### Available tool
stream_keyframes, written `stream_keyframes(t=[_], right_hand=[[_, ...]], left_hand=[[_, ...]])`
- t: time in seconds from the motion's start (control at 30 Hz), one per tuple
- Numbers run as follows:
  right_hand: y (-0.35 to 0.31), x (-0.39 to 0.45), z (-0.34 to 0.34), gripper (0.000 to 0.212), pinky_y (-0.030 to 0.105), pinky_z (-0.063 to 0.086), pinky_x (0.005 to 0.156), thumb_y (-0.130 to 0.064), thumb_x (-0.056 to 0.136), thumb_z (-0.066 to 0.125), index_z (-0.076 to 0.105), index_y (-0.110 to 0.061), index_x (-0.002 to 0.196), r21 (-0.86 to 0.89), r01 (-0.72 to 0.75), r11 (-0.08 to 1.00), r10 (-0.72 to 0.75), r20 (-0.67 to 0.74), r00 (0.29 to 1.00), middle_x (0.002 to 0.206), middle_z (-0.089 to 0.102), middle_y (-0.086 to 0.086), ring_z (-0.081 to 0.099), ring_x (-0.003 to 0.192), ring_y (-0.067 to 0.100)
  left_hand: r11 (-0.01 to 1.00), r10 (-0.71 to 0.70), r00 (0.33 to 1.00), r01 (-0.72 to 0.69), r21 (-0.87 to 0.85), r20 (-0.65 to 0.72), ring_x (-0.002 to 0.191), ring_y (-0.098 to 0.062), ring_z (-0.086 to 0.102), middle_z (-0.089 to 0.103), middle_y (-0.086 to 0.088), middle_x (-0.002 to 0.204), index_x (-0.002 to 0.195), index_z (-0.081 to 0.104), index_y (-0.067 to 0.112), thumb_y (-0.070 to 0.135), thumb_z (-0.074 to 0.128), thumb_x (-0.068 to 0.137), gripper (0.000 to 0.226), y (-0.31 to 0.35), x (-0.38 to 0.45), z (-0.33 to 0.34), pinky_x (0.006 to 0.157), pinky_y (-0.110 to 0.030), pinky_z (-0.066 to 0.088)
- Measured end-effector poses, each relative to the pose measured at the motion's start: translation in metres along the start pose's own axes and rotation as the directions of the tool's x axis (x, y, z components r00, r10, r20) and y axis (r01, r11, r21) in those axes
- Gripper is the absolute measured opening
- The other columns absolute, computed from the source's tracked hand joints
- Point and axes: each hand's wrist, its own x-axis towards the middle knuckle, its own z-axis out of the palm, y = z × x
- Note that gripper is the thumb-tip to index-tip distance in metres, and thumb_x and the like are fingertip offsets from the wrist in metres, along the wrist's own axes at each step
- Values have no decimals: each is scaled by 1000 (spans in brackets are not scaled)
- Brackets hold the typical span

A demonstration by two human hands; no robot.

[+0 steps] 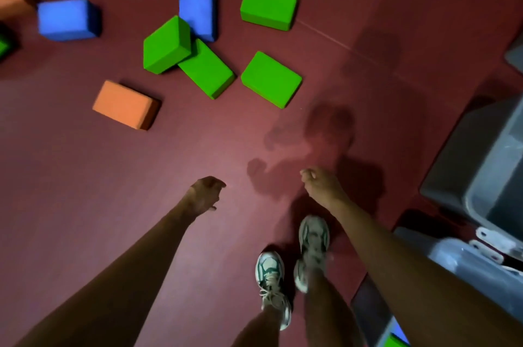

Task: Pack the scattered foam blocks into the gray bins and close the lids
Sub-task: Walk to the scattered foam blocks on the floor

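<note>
Both hands are hanging empty over the floor (85,205), fingers loosely curled, holding nothing. Foam blocks are lying scattered on the far side, ahead and to the left of the hands. The nearest are the green block (271,78), straight ahead of the right hand (319,182), and the orange block (126,105), far-left of the left hand (205,194). Each hand is sitting about as near to its own block. The orange block's long axis is running left-far to right-near. The gray bin (452,177) is standing open at the right, just beside the right arm.
</note>
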Motion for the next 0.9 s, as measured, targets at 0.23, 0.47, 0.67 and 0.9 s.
stream_keyframes(t=[0.23,0.47,0.67,0.9], right_hand=[[-26,65,-15,28,55,58,86,-46,88,46,54,-24,74,192,-174,966,151,126,980,88,62,10,63,86,25],[-88,145,-67,24,44,61,80,-31,103,52,61,-17,85,334,-326,884,276,188,943,103,59,10,62,96,24],[-124,235,-78,14,45,61,82,-35,99,60,61,-21,99,495,-385,779,351,165,922,115,56,7,58,113,24],[-122,361,-15,36,47,62,73,-42,90,72,65,-15,113,581,-463,670,450,177,875,125,55,4,55,116,23]], left_hand=[[903,-232,969,247,-352,85,108,-32,62,56,-15,127,123,57,7,25,49,103,28,54,37,-29,74,-40,59],[880,-216,976,193,-435,-4,111,-34,57,51,-15,123,117,50,9,20,46,105,17,146,118,-68,95,-50,53],[874,-212,976,162,-458,-60,100,-28,49,48,-9,92,109,52,6,17,48,103,14,193,218,-89,93,-49,50],[741,-334,943,258,-619,-6,121,-34,47,44,-10,123,124,49,4,22,61,98,34,181,359,-92,97,-52,51]])
